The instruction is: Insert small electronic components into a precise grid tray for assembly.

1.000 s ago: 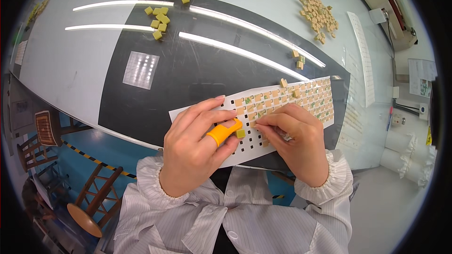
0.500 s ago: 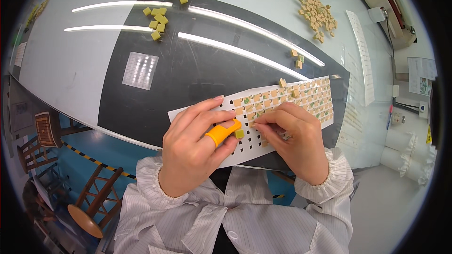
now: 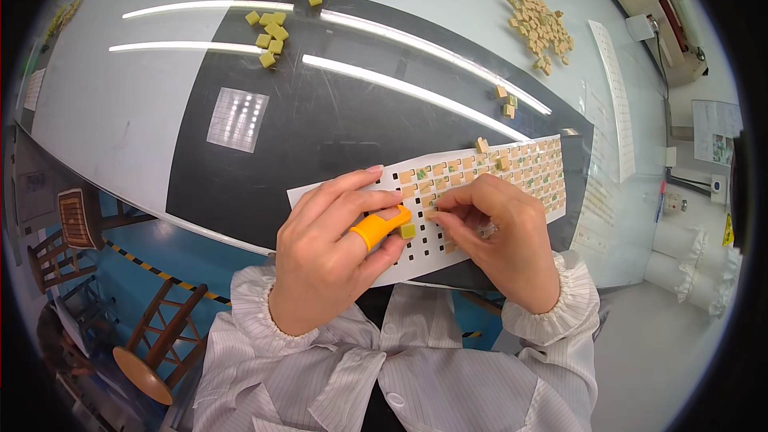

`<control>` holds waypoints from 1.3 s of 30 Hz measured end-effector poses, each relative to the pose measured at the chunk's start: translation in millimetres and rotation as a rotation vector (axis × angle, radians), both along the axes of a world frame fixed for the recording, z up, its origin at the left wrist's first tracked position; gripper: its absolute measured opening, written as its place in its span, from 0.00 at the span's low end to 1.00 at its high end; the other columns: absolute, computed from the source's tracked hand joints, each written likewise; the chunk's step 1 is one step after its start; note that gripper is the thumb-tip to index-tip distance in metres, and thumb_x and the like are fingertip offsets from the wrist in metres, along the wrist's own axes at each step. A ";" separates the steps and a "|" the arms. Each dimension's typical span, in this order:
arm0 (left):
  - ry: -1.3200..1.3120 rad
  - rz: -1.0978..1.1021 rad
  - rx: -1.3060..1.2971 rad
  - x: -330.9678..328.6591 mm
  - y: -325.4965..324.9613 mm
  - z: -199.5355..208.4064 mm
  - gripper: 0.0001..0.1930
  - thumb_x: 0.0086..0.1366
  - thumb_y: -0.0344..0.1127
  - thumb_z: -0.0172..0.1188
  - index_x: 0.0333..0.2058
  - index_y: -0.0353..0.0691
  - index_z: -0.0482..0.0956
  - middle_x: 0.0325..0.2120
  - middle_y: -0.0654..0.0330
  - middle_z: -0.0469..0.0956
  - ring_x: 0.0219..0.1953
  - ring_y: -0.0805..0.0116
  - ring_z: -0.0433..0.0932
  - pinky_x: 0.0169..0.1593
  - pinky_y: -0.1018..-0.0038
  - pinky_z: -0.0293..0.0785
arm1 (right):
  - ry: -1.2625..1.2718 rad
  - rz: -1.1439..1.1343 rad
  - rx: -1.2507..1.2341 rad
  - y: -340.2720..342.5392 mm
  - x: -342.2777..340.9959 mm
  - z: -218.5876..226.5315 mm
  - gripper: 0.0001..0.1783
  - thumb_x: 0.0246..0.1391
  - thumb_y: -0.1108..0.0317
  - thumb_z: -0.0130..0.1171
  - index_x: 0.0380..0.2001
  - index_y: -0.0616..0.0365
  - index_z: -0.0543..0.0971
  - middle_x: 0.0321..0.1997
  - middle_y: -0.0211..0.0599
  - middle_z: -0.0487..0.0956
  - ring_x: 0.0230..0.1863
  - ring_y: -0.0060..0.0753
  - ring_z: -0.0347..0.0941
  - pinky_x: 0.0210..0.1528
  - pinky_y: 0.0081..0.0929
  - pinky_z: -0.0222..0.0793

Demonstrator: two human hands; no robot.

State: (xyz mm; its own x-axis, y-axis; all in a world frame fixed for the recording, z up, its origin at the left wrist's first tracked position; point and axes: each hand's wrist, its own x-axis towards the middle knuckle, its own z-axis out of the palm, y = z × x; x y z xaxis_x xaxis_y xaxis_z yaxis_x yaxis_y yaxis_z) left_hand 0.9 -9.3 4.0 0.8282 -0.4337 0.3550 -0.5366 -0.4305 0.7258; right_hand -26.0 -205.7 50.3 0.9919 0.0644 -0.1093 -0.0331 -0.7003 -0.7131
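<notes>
A white card (image 3: 386, 274) with rows of black squares lies slanted in front of me, its right part covered in small tan pieces (image 3: 524, 170). My left hand (image 3: 320, 250) rests over the card's left end. An orange finger sleeve (image 3: 373, 232) covers part of its index finger, and a small yellow-green block (image 3: 408, 231) is held between that finger and the thumb. Thumb and index finger of my right hand (image 3: 506, 234) pinch together at the card, where the tan pieces meet the bare squares. Whatever is between these fingertips is hidden.
Beyond the card, more yellow-green blocks (image 3: 274, 30) lie scattered on the dark mat (image 3: 264, 168). A heap of tan pieces (image 3: 538, 26) is at the far right, near a long white strip (image 3: 613, 100). Behind the table's left edge stands a wooden stool (image 3: 144, 374).
Both hands keep nearly the same place and grip. The card's far right corner sits slightly lower in the picture.
</notes>
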 end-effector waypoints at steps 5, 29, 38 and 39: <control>-0.009 0.006 0.004 -1.2 0.3 -0.4 0.14 0.41 0.24 0.74 0.29 0.35 0.84 0.36 0.61 0.83 0.49 0.56 0.80 0.45 0.66 0.80 | -0.012 0.069 -0.050 -1.3 -1.7 1.3 0.07 0.46 0.79 0.69 0.31 0.64 0.83 0.29 0.35 0.79 0.27 0.25 0.77 0.29 0.20 0.73; -0.022 -0.010 -0.002 -2.5 2.2 -1.8 0.12 0.41 0.27 0.72 0.29 0.36 0.83 0.36 0.62 0.83 0.48 0.60 0.80 0.46 0.66 0.78 | 0.314 -0.037 0.197 -7.0 8.0 12.9 0.06 0.52 0.75 0.67 0.29 0.66 0.80 0.26 0.32 0.80 0.26 0.17 0.76 0.29 0.17 0.73; -0.006 -0.037 -0.026 -0.7 3.1 -0.9 0.13 0.41 0.29 0.73 0.29 0.36 0.83 0.37 0.62 0.82 0.48 0.58 0.80 0.45 0.66 0.79 | 0.779 -0.163 0.706 -6.3 20.6 10.9 0.08 0.57 0.71 0.64 0.30 0.65 0.78 0.25 0.34 0.81 0.26 0.19 0.78 0.31 0.17 0.77; -0.005 -0.037 -0.027 -0.9 3.6 -0.9 0.13 0.41 0.29 0.73 0.29 0.36 0.83 0.37 0.62 0.82 0.48 0.58 0.80 0.45 0.66 0.79 | 0.779 -0.159 0.714 -6.1 20.6 10.4 0.07 0.57 0.72 0.64 0.30 0.65 0.78 0.25 0.34 0.81 0.26 0.20 0.78 0.31 0.17 0.78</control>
